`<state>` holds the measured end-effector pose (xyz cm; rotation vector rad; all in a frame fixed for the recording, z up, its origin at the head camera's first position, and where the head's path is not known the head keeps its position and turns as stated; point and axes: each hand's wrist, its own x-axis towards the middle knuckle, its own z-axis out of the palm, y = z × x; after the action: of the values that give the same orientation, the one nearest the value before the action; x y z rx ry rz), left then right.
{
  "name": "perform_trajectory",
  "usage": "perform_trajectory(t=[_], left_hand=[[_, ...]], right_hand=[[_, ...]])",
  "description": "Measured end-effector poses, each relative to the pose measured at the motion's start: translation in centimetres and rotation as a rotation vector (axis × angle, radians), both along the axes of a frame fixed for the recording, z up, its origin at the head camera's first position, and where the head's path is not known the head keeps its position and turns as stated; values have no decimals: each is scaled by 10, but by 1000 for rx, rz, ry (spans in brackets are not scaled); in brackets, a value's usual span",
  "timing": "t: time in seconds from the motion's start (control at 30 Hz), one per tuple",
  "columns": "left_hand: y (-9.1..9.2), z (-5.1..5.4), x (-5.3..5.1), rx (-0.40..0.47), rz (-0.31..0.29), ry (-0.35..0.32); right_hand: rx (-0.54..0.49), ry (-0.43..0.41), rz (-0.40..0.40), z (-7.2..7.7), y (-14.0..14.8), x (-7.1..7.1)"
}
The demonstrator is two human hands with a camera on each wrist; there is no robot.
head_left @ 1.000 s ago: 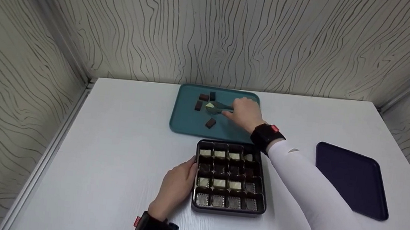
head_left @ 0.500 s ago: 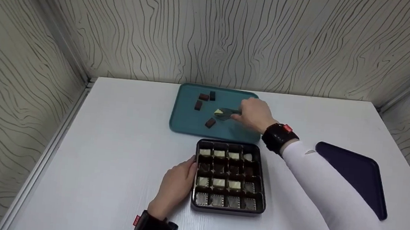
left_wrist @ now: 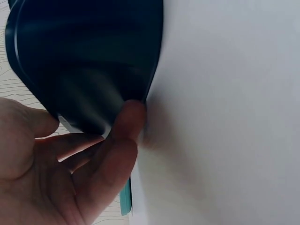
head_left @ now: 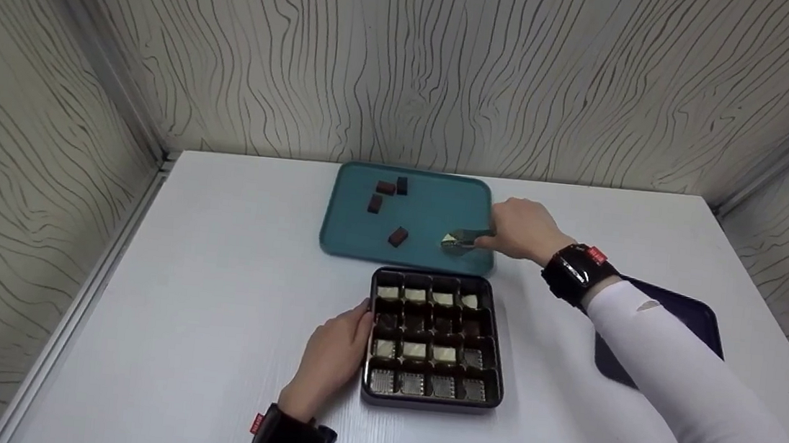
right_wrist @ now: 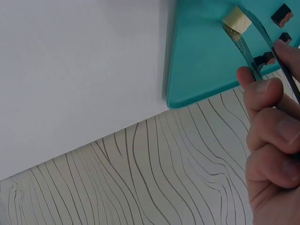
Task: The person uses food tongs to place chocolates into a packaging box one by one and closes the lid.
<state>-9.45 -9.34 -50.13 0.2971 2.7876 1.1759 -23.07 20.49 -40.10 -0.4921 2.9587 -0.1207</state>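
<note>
On the teal tray (head_left: 342,234) my right hand (head_left: 525,228) grips small dark tongs (head_left: 471,239). Between their tips sits a pale yellow chocolate (right_wrist: 236,19), just above or on the tray near its front right corner; I cannot tell which. Several dark brown chocolates (head_left: 398,236) lie farther left on the tray. In front of it stands a black box (head_left: 497,362) divided into compartments, with pale and dark chocolates in its upper rows and textured liners showing in the bottom row. Against the box's left wall my left hand (head_left: 331,349) rests, its fingertips touching the side.
A dark navy tray (head_left: 613,351) lies at the right of the white table (head_left: 237,271), partly covered by the right sleeve (head_left: 669,371). Behind the table rises a wood-grain patterned wall (head_left: 416,72), close to the teal tray's far edge.
My right hand has drawn the tongs and the pale chocolate rightward and toward me across the teal tray. My left hand stays at the box. The head view has shifted slightly.
</note>
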Motion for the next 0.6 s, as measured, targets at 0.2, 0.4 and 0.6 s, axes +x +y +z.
perform_trajectory(t=[0.2, 0.4, 0.6], left_hand=[[-1, 1, 0, 6, -2, -2], [0, 2, 0, -3, -2, -2], [-1, 1, -1, -9, -3, 2]], right_hand=[[-16, -14, -11, -2, -1, 0], [-49, -6, -1, -3, 3, 4], [-104, 36, 41, 5, 15, 18]])
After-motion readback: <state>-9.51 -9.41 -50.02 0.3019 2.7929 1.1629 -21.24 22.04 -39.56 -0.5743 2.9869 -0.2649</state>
